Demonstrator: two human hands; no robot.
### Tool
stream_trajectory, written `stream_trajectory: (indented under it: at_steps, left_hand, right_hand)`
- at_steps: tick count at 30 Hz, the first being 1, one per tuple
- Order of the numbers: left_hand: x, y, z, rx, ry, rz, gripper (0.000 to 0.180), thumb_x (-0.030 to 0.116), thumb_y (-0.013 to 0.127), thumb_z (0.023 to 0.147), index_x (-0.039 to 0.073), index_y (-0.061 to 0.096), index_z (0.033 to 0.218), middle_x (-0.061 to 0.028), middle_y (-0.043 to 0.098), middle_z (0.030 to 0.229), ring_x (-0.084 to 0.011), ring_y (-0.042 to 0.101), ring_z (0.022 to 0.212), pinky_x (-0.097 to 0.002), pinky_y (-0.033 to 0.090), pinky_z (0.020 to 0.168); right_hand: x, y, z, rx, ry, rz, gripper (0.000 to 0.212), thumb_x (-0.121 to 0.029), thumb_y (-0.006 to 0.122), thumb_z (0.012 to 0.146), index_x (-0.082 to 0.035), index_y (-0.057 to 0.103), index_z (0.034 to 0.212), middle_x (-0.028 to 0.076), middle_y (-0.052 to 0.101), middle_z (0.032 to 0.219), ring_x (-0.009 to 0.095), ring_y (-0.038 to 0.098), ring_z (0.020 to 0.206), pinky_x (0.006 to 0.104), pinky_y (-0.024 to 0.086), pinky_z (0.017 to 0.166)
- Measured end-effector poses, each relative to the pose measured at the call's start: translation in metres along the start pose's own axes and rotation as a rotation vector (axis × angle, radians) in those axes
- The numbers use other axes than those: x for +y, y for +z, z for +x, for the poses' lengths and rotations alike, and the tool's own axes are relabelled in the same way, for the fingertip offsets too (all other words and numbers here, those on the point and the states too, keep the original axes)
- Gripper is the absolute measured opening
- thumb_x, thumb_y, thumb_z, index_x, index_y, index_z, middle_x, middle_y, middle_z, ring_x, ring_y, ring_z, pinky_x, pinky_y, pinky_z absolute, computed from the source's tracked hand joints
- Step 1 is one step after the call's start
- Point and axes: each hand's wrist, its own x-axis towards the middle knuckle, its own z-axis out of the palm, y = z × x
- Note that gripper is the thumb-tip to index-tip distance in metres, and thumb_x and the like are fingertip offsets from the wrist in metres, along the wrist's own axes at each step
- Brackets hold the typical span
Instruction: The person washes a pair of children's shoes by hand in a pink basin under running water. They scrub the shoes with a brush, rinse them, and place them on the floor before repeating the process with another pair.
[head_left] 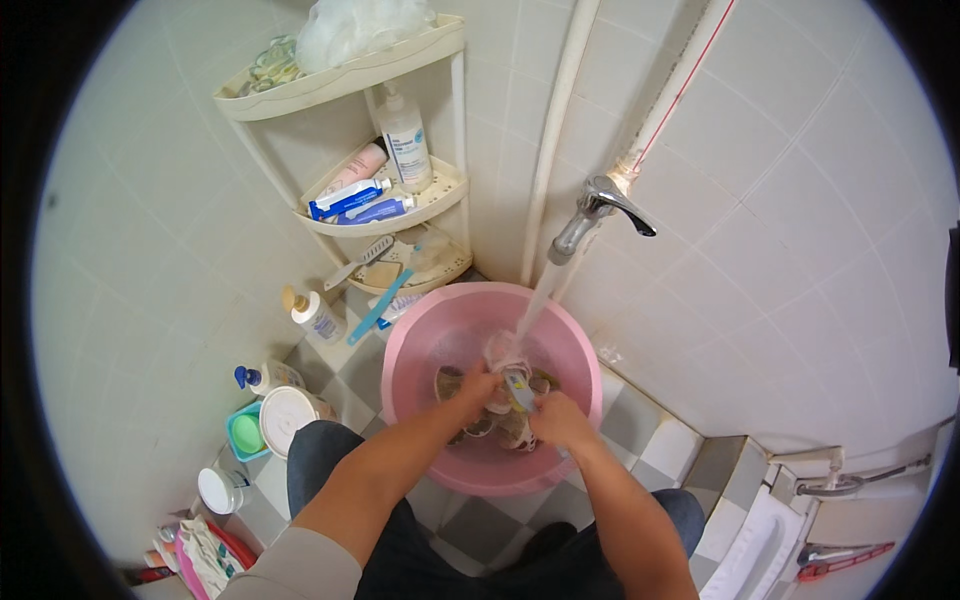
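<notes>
here, inside a pink basin (418, 345), the hands (563, 420) grip a pale shoe (503, 348) (left) and grey tool (519, 389) (right).

Pink basin (450, 325); grey-white checkered floor (480, 530); cream shelf (330, 86).

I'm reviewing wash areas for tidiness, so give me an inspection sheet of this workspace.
Surface: grey-and-white checkered floor.
Job's things: pink basin holding wet, shoe-like items; water stream running in.
Clutter: at left, pump bottle, lidded tub and teal container; blue stick-like tool behind the basin.
Hands: left hand among the basin's contents, grip unclear; right hand grasping a grey brush-like tool.
Cables: nothing seen for certain; thin red line along the pipe, nature unclear.
Surroundings: tiled wall, metal tap, stocked corner shelf.
</notes>
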Motion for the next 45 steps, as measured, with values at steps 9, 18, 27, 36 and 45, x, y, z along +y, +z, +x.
stream_trajectory:
  at_steps: [9,18,27,36,45]
  left_hand:
    - [-0.027,-0.023,-0.002,-0.054,-0.156,-0.159,0.055,0.051,0.05,0.097,0.011,0.052,0.134,-0.0133,0.061,0.121,-0.0268,0.062,0.106,-0.0424,0.056,0.083]
    - [0.011,-0.039,-0.02,-0.035,-0.273,-0.469,0.075,0.072,0.027,0.096,0.01,0.054,0.129,-0.0146,0.063,0.119,-0.0312,0.063,0.106,-0.0511,0.052,0.091]
    - [-0.022,-0.036,0.02,0.03,0.118,-0.312,0.068,0.064,0.028,0.1,0.008,0.059,0.125,-0.0125,0.063,0.117,-0.0272,0.064,0.1,-0.0471,0.054,0.085]
    - [0.046,-0.016,-0.044,-0.125,0.153,-0.344,0.066,0.061,0.022,0.102,0.009,0.056,0.124,-0.0093,0.065,0.109,-0.0231,0.064,0.095,-0.0375,0.052,0.09]
    - [0.065,-0.027,-0.04,-0.063,-0.003,-0.39,0.067,0.063,0.026,0.1,0.008,0.058,0.121,-0.0103,0.065,0.106,-0.0262,0.064,0.096,-0.0448,0.055,0.081]
  right_hand:
    - [-0.01,0.057,0.007,0.118,0.132,0.582,0.034,-0.013,0.055,0.087,0.001,0.067,0.116,0.016,0.064,0.072,0.024,0.062,0.058,0.0375,0.048,0.052]
    - [-0.029,0.03,-0.012,-0.282,0.277,0.835,0.049,-0.015,0.055,0.092,-0.014,0.055,0.14,0.007,0.06,0.069,0.017,0.057,0.057,0.032,0.046,0.049]
    - [-0.046,0.041,-0.039,0.225,0.119,0.279,0.039,-0.022,0.05,0.093,-0.019,0.065,0.129,0.025,0.068,0.099,0.042,0.067,0.094,0.0455,0.052,0.083]
    - [-0.053,0.01,-0.044,0.229,-0.035,0.131,0.037,-0.02,0.05,0.092,-0.018,0.067,0.125,0.023,0.068,0.095,0.041,0.066,0.09,0.0461,0.053,0.081]
    - [-0.045,0.004,-0.055,0.146,-0.101,0.057,0.041,-0.018,0.046,0.091,-0.013,0.062,0.129,0.027,0.067,0.097,0.044,0.065,0.091,0.0506,0.051,0.081]
